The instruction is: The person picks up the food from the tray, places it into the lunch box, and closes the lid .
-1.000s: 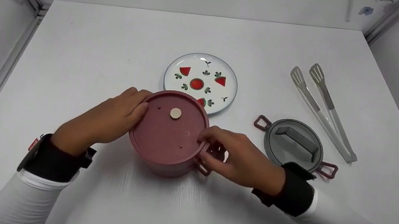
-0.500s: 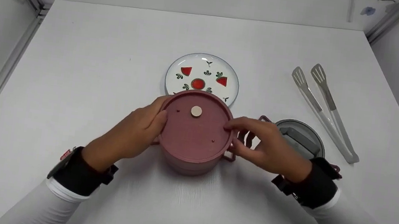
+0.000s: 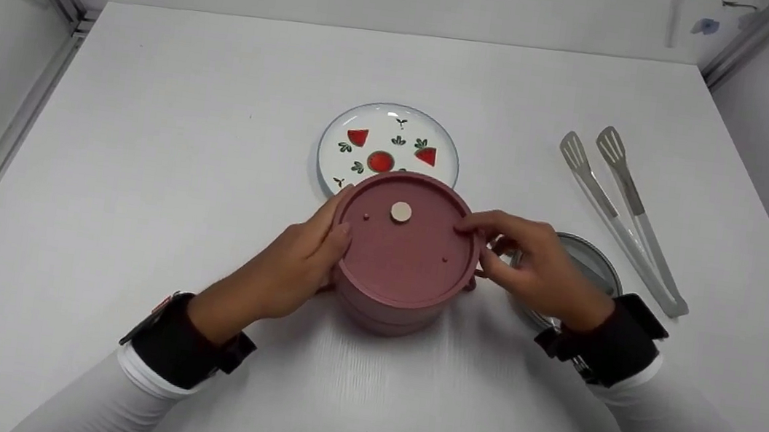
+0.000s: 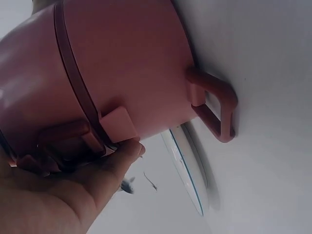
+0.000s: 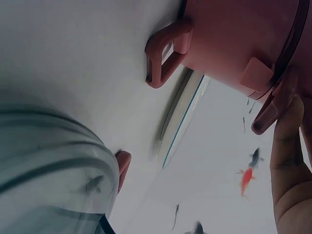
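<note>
**Pot held at both sides, plate behind**

Pot [image 3: 404,262], pink and round, stands upright near the middle of the table [image 3: 144,142], its axis vertical and its flat lid [image 3: 407,241] facing up at the head camera. A pale round knob [image 3: 400,211] sits off-centre on the lid, toward the far edge. The left hand [image 3: 303,254] grips the pot's left side, fingers curled against the rim and wall. The right hand [image 3: 533,263] holds the right side, fingertips pinched at the lid's edge and the parts below it.

Just right of the pot, under the right hand, a grey lid [image 3: 588,259] lies on the table, mostly covered by the hand and wrist. Just behind the pot lies a white plate [image 3: 394,140] painted with red fruit; the pot hides its near edge. Farther right, well apart, tongs [image 3: 620,208] lie with their flat tips pointing away from the person.

The wrist views show what the head view cannot. The left one shows the pot's wall, a loop handle [image 4: 217,107] low on the body, a dark band and a square tab [image 4: 119,124] at the fingertips. The right one shows a matching handle [image 5: 163,53], the plate's blue-edged rim [image 5: 185,117] edge-on, and the grey lid close up.
</note>
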`<state>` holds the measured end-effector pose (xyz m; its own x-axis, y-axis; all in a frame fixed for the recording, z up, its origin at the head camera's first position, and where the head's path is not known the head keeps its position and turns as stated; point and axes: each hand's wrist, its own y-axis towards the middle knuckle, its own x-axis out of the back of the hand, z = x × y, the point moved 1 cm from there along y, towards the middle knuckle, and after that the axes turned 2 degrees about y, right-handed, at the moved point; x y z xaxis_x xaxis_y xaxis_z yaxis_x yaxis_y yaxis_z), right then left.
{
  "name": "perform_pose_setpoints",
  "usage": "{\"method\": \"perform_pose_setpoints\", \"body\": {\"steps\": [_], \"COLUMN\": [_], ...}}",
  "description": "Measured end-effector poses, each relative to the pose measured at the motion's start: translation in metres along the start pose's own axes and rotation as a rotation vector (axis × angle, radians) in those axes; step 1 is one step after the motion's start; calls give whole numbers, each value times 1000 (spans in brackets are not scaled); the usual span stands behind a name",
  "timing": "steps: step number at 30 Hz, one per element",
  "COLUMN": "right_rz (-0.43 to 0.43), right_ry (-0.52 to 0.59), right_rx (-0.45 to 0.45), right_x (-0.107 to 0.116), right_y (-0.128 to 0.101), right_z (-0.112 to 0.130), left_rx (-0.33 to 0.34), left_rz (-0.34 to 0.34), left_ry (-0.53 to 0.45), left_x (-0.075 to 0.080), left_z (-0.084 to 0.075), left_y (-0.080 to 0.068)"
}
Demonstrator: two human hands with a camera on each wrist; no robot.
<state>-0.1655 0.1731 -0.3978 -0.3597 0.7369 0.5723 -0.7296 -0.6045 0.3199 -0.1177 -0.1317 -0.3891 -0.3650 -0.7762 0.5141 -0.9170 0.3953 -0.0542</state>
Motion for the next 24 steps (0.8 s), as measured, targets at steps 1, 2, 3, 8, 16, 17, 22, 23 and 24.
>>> {"method": "perform_pose_setpoints", "body": {"steps": [1,2,3,8,16,17,22,23,24], "right_rz": [-6,-14,-22,-83,-100,-80,-20,-11,-2], "right_ry": [6,5,10,14,-74,-91,-133,-139,-149], "right_rx": [-5,-4,-1,38,-93,-96,-107,-108,-108], "right_x": [-1,-2,-3,-6,-7,-8,-8,-8,-8], "right_y": [0,0,-1,-7,-18,-19,-22,-22,-22], "right_z": [0,0,0,-1,-15,-16,-18,-18,-18], "left_rx": [-2,0,0,-45,41,41,-13,-24,-32], "left_rz": [0,-1,-8,-75,-13,4,1,-9,-16], "left_ry": [-2,-3,1,0,85,104,212,232,247], "left_x": [0,1,1,5,19,19,16,16,16], "left_z": [0,0,1,9,25,27,34,34,35], "left_y": [0,1,1,1,-12,-12,-12,-12,-12]}}
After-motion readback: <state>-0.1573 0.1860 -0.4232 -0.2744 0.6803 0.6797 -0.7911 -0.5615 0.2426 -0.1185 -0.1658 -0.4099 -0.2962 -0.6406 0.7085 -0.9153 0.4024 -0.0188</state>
